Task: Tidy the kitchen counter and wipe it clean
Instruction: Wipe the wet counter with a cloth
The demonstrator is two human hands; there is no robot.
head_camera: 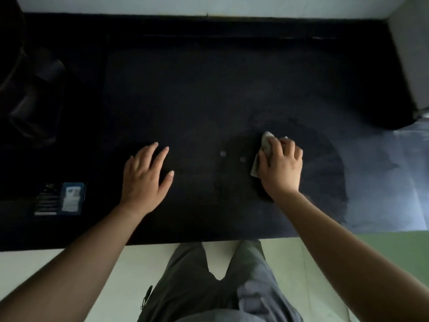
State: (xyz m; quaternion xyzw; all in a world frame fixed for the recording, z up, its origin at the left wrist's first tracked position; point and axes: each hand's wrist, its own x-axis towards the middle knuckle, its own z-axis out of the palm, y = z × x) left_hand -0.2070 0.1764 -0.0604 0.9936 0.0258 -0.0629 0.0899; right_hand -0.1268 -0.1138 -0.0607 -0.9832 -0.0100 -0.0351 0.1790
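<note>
Counter (209, 94) spreads dark and matte in front of you, with curved damp wipe marks at its right. Your right hand (282, 167) presses down, fingers curled over a crumpled pale cloth (264, 147). Your left hand (145, 176) lies flat, fingers spread, holding nothing. A blue packet (61, 198) lies at the left; its print is unreadable.

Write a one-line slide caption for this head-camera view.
Right hand presses a cloth on the dark counter while the left hand rests flat beside it.
</note>
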